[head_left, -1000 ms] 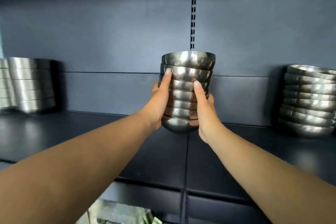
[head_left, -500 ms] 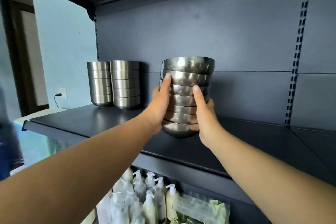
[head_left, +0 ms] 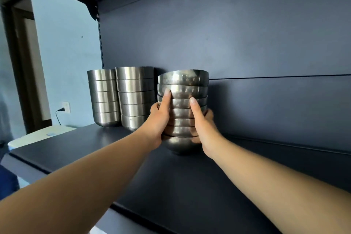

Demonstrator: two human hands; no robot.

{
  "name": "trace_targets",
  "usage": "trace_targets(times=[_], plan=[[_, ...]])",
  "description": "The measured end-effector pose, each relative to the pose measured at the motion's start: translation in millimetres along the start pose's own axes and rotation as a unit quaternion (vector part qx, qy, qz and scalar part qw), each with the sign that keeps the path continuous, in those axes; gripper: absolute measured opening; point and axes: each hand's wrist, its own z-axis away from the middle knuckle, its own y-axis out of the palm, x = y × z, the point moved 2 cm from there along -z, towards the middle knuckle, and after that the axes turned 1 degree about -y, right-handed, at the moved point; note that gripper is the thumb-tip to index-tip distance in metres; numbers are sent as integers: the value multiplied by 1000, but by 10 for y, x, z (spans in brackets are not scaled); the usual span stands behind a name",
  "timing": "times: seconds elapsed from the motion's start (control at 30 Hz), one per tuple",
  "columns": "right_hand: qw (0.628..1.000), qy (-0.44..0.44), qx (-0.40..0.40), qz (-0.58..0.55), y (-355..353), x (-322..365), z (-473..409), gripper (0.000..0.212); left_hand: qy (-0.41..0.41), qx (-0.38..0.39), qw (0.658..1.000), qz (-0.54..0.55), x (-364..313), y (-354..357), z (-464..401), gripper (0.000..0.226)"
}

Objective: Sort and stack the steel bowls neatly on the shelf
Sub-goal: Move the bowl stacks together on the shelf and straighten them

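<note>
The stack of round bowls (head_left: pixel 183 112) has travelled left along the shelf (head_left: pixel 106 150), now just beside the two straight-sided stacks (head_left: pixel 121 97) at centre left. Nearest, both forearms reach in — left hand (head_left: pixel 158 119) and right hand (head_left: pixel 204 125) clasp the stack's sides, thumbs up, its base at the shelf surface.

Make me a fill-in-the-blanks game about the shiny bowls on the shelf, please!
1. The stack of round bowls is held by ___ hands, the left hand and the right hand.
2. To the left of it, ___ stacks of straight-sided bowls stand on the shelf.
3. The shelf and its back panel are dark ___.
4. A plug sits in the wall socket on the far ___.

Missing words: two; two; blue; left
</note>
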Motion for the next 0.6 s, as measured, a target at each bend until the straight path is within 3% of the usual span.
trace_targets(times=[0.1,0.33,0.5,0.53,0.6], plan=[[1000,-1,-2,27,58,-116,-199,59,10,6,1000,0,117,-59,-209,93],[996,-36,-48,73,150,-273,-530,51,36,54,998,3,217,-202,-700,80],[987,-49,-53,141,96,-187,-658,89,82,93,992,-8,274,-294,-985,78],[983,-70,-44,164,64,-135,-682,87,103,97,990,-22,253,-321,-1026,76],[977,-99,-13,190,19,-38,-719,64,143,108,982,-52,217,-369,-1102,65]])
